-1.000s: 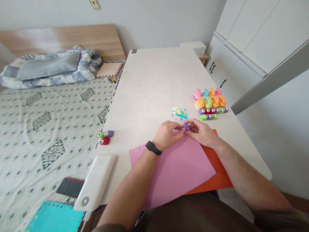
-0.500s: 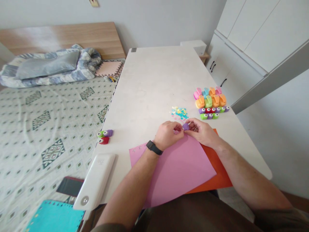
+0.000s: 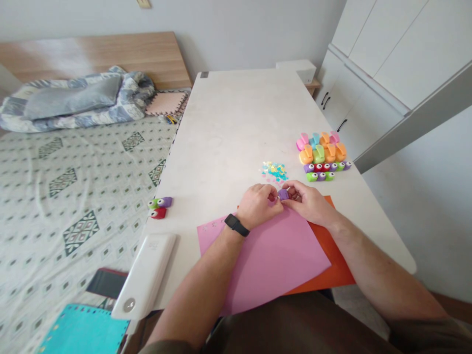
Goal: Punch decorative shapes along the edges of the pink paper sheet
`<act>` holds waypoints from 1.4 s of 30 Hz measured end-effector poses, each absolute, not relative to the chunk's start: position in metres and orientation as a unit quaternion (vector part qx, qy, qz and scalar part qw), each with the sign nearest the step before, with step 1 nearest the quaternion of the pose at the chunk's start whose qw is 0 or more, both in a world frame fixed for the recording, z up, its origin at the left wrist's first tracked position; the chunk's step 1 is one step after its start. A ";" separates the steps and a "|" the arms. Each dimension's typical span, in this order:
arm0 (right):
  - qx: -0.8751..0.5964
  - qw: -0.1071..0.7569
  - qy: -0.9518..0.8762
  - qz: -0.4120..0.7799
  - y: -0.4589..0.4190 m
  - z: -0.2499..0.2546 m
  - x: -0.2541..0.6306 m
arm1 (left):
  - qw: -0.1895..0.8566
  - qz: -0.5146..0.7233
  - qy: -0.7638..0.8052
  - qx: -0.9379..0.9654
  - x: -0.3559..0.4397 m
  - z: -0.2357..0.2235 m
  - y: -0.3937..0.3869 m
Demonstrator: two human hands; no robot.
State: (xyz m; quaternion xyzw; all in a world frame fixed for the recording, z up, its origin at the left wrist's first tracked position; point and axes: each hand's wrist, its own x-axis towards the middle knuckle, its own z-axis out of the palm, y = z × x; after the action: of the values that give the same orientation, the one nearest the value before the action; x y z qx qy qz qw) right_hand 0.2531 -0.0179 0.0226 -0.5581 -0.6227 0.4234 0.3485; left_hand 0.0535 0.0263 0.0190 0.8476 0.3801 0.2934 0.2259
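Note:
A small purple craft punch is pinched between the fingers and thumb of my right hand at the far edge of the pink sheet. My left hand, with a black watch on its wrist, is closed right beside the punch. Its fingertips meet at the punch's left side; whether they grip the punch or the paper edge is hidden. Small punched flower shapes show in the sheet's upper left corner. An orange sheet lies partly under the pink one. Just beyond my hands is a pile of blue, yellow and pink confetti.
Rows of colourful punches stand at the table's right. Three more small punches sit by the left edge, above a white power bank. A phone and a turquoise sheet lie at lower left, beside the table.
My left hand has shifted very slightly right at the punch. The purple punch is turned a little, and my right hand keeps its hold on it.

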 end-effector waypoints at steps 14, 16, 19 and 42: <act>-0.576 0.353 -0.615 0.407 -0.017 0.022 0.255 | 0.232 0.307 0.374 0.844 0.051 0.024 0.027; -0.573 0.354 -0.614 0.411 -0.017 0.023 0.255 | 0.244 0.315 0.373 0.838 0.051 0.025 0.027; -0.571 0.353 -0.615 0.414 -0.017 0.023 0.254 | 0.263 0.311 0.371 0.835 0.051 0.025 0.027; -0.579 0.355 -0.622 0.389 -0.020 0.025 0.252 | 0.317 0.312 0.343 0.827 0.052 0.021 0.026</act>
State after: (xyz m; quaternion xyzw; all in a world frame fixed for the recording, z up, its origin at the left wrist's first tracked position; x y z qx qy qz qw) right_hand 0.2519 -0.0202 0.0249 -0.5792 -0.6225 0.3886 0.3551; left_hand 0.0522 0.0264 0.0212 0.8271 0.3433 0.3121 0.3171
